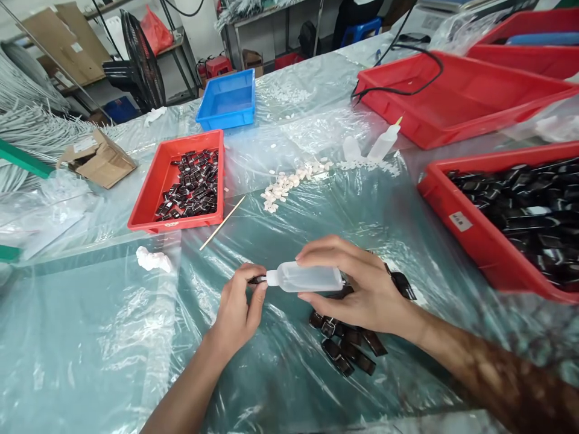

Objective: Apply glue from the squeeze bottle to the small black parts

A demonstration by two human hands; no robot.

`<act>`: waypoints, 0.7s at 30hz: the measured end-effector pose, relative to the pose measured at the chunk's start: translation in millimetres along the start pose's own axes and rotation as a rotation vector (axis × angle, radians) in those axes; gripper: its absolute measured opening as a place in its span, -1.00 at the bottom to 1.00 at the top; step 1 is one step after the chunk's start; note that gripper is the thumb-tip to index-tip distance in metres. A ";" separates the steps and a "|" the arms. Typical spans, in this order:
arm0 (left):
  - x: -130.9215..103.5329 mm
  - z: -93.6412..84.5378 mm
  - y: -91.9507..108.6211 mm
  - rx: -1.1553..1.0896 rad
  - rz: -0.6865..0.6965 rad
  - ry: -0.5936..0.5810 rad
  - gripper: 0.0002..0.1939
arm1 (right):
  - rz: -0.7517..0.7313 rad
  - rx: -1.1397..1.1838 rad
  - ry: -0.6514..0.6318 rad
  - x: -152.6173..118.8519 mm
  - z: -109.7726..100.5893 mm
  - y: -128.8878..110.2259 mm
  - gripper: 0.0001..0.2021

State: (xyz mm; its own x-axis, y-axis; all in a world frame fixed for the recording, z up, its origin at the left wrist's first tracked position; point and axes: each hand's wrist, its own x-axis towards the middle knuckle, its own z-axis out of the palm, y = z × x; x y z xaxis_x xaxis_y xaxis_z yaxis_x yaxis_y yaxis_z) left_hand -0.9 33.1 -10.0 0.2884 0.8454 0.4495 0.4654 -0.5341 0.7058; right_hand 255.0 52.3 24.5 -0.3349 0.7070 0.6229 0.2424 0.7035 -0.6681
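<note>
My right hand (357,280) grips a translucent squeeze bottle (310,278), lying level with its white cap toward the left. Between the thumb and fingers of my left hand (239,301) is a small dark plastic piece (256,279), mostly covered by the fingers. The bottle's tip meets that piece; whether liquid comes out is too small to tell. Several glossy dark plastic pieces (348,349) lie in a loose heap under and beside my right hand. Farther off, small cream-coloured pieces (289,184) are strewn over the plastic-covered table (253,374).
A red tray (151,187) of dark pieces stands at left, a blue tray (202,114) behind it. Another red bin (474,241) holds more dark pieces at right. A thin wooden stick (221,223), a white crumpled wad (154,260) and a second bottle (383,143) lie around.
</note>
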 end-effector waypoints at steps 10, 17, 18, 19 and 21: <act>4.6 -2.9 3.4 0.184 0.169 0.148 -0.85 | -0.283 -0.361 -0.019 -11.9 -1.7 1.0 -0.67; 4.4 -2.1 2.9 0.122 0.213 0.176 -0.78 | -0.279 -0.313 -0.005 -8.6 -4.0 -2.6 -0.72; 4.7 -2.0 2.9 0.117 0.213 0.175 -0.77 | -0.264 -0.263 0.003 -6.5 -4.0 -3.2 -0.70; 5.0 -2.0 3.0 0.114 0.216 0.176 -0.77 | -0.249 -0.216 0.009 -4.7 -4.1 -3.8 -0.69; 5.6 -1.9 3.5 0.112 0.225 0.172 -0.79 | -0.214 -0.162 0.006 -2.5 -4.0 -5.7 -0.70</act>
State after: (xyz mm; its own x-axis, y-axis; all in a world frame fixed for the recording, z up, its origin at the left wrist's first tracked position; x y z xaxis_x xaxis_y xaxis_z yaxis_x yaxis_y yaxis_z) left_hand 0.7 36.0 -4.0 0.2536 0.6874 0.6806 0.4975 -0.6961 0.5177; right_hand 258.2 46.8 28.3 -0.3892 0.5408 0.7457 0.3094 0.8392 -0.4472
